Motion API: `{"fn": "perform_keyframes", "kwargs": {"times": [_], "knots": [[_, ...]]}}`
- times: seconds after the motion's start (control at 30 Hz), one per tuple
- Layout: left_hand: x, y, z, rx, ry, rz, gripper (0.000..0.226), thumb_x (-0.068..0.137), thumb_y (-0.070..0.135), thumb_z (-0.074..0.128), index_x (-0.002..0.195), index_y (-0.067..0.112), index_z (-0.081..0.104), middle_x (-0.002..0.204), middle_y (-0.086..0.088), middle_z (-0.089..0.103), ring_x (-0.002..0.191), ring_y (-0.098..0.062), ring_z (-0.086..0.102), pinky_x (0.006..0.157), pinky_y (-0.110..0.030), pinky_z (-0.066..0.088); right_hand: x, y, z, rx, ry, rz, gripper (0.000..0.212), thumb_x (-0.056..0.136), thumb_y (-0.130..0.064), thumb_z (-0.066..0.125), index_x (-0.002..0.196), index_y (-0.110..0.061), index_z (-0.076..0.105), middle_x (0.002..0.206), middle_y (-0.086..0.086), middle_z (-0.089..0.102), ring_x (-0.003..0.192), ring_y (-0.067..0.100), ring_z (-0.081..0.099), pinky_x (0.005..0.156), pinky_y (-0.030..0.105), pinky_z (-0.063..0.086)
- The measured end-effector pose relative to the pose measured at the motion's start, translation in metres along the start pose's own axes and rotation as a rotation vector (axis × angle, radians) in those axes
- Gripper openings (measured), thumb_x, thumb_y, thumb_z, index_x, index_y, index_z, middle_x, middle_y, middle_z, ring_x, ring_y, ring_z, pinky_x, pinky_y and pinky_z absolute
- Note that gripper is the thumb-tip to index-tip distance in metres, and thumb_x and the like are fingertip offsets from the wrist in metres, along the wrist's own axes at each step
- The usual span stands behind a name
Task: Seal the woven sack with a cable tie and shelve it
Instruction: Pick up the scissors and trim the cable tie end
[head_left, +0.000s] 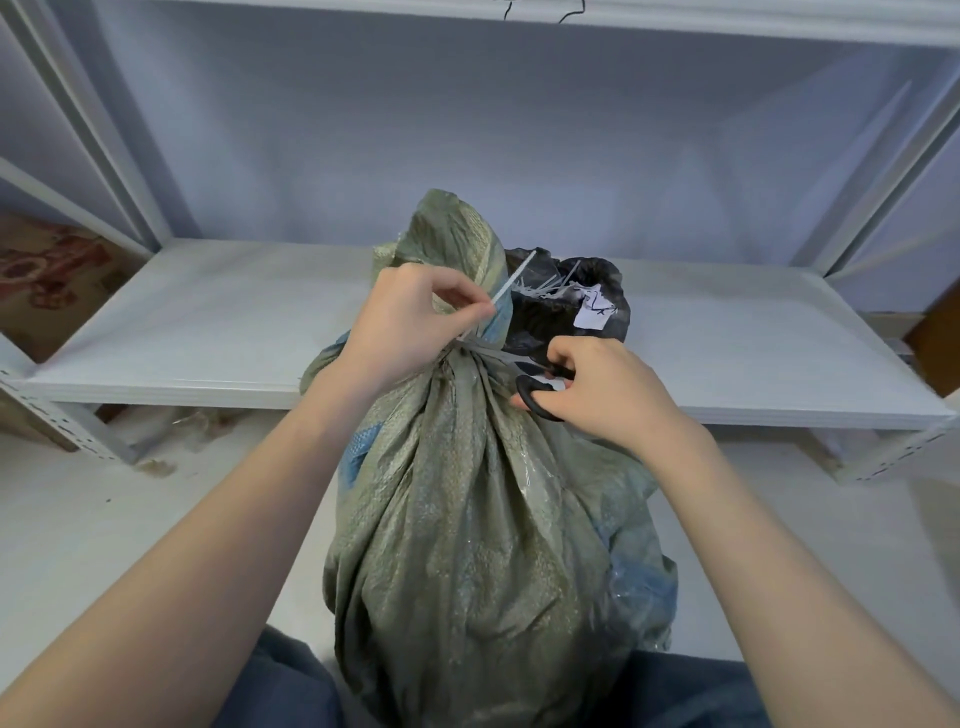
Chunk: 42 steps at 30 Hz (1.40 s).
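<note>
Fingers (470, 307) of left hand (410, 322) pinch tie (506, 285) tail at sack (467, 493) neck; right hand (597, 387) fingers closed in scissors (537, 400) loops. Sack on floor, in front of shelf (208, 322). Tie looks cinched; step: trim tail. Next: blades onto tail nr lock, w/o nicking weave.

Your right hand (597, 384) covers most of the black scissors (540, 397), so their blades stay unseen. The woven sack (467, 519) runs off the bottom edge, and the writing on the black bag's (550, 317) label (595, 312) is too small to read.
</note>
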<state>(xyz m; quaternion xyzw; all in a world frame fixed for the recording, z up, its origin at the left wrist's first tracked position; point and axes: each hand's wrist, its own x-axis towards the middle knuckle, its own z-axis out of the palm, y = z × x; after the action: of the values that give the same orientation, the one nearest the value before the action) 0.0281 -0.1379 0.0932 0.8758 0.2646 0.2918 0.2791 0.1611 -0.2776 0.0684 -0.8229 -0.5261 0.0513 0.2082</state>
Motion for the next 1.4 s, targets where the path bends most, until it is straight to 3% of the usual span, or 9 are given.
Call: {"fn": "perform_keyframes", "kwargs": {"times": [0.2,0.4,0.53,0.8,0.93,1.07,1.23,1.4], "knots": [[0.001,-0.001,-0.005,-0.034,0.025,-0.047,0.008,0.08,0.032,0.072,0.078,0.026,0.075,0.077,0.01,0.073,0.077,0.006,0.063,0.067,-0.002,0.039,0.003,-0.013,0.002,0.016,0.008,0.013,0.044,0.069,-0.058,0.069,0.071,-0.018,0.05,0.062,-0.008,0.048,0.069,0.023,0.051,0.058,0.032,0.041],[-0.001,0.001,-0.008,-0.029,0.027,-0.044,0.006,0.08,0.032,0.071,0.076,0.028,0.074,0.076,0.01,0.072,0.072,0.007,0.062,0.062,0.0,0.038,0.004,-0.018,0.003,-0.008,0.008,0.014,0.047,0.067,-0.062,0.068,0.069,-0.019,0.049,0.061,-0.007,0.048,0.071,0.024,0.051,0.058,0.031,0.04],[0.0,0.002,-0.007,-0.024,0.033,-0.047,0.006,0.08,0.033,0.071,0.078,0.028,0.074,0.08,0.009,0.073,0.083,0.0,0.064,0.073,-0.012,0.045,0.005,-0.019,0.004,-0.013,-0.008,0.016,0.051,0.065,-0.066,0.066,0.069,-0.018,0.052,0.062,-0.007,0.049,0.074,0.023,0.052,0.055,0.03,0.036],[-0.001,0.004,-0.006,-0.016,0.035,-0.039,0.006,0.081,0.032,0.071,0.079,0.027,0.074,0.081,0.009,0.073,0.084,-0.002,0.065,0.077,-0.018,0.047,0.006,-0.019,0.006,0.014,-0.016,0.014,0.054,0.064,-0.069,0.066,0.062,-0.017,0.049,0.063,-0.004,0.053,0.071,0.023,0.053,0.054,0.029,0.038],[-0.001,0.005,-0.008,-0.019,0.031,-0.034,0.005,0.081,0.03,0.07,0.079,0.027,0.074,0.077,0.011,0.071,0.076,0.002,0.063,0.065,-0.002,0.04,0.005,-0.02,0.007,0.023,-0.034,0.013,0.057,0.062,-0.074,0.062,0.06,-0.019,0.046,0.06,-0.006,0.05,0.071,0.023,0.053,0.055,0.03,0.037],[-0.001,0.004,-0.009,-0.014,0.032,-0.034,0.005,0.082,0.031,0.07,0.078,0.029,0.073,0.074,0.015,0.069,0.065,0.014,0.058,0.055,0.001,0.034,0.004,-0.02,0.004,0.004,-0.036,0.01,0.057,0.064,-0.074,0.061,0.061,-0.019,0.045,0.061,-0.006,0.049,0.073,0.023,0.053,0.054,0.029,0.036],[-0.001,0.004,-0.007,0.014,0.036,-0.021,0.008,0.082,0.03,0.069,0.081,0.025,0.075,0.075,0.011,0.069,0.073,0.007,0.059,0.064,0.004,0.036,0.005,-0.02,0.005,-0.021,-0.045,-0.001,0.055,0.065,-0.073,0.061,0.061,-0.021,0.044,0.062,-0.007,0.048,0.075,0.024,0.052,0.056,0.03,0.036],[-0.001,0.004,-0.008,0.01,0.034,-0.015,0.006,0.082,0.028,0.069,0.079,0.025,0.074,0.072,0.014,0.066,0.073,0.01,0.058,0.065,0.005,0.034,0.005,-0.02,0.005,-0.032,-0.042,-0.006,0.054,0.065,-0.072,0.061,0.059,-0.023,0.04,0.062,-0.009,0.044,0.075,0.024,0.05,0.059,0.03,0.036]]}}
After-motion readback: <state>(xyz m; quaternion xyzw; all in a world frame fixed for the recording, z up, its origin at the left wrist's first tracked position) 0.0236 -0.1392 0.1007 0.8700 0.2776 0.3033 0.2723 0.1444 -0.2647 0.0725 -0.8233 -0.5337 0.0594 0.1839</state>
